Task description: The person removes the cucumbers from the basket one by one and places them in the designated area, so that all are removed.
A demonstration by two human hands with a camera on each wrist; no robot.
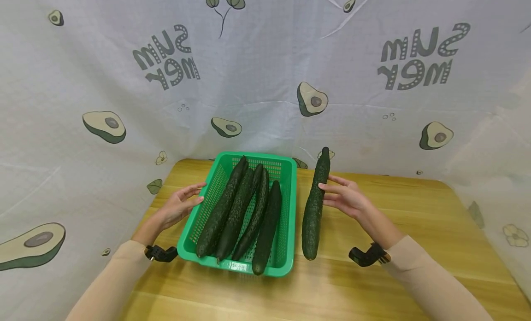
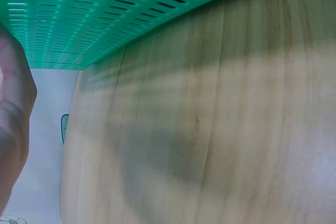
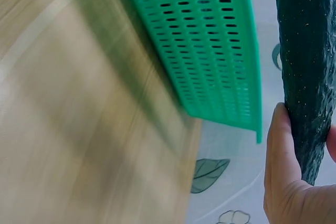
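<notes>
My right hand (image 1: 346, 197) grips a long dark-green cucumber (image 1: 314, 219) near its middle, with thumb and fingers on either side of it. In the right wrist view that cucumber (image 3: 307, 51) is raised beside the green basket (image 3: 210, 61). The basket (image 1: 295, 196) is plastic with slotted walls, and several cucumbers (image 1: 237, 203) lie lengthwise in it. One of them, at the right (image 1: 267, 229), has its near end over the front rim. My left hand (image 1: 180, 206) is at the basket's left rim, fingers extended and fingertips right at the edge.
Under the basket is a wooden table (image 1: 398, 206) with rounded far corners. A pale cloth (image 1: 265, 81) printed with avocados and lettering hangs behind and beside it. Black bands (image 1: 159, 253) are worn on both wrists.
</notes>
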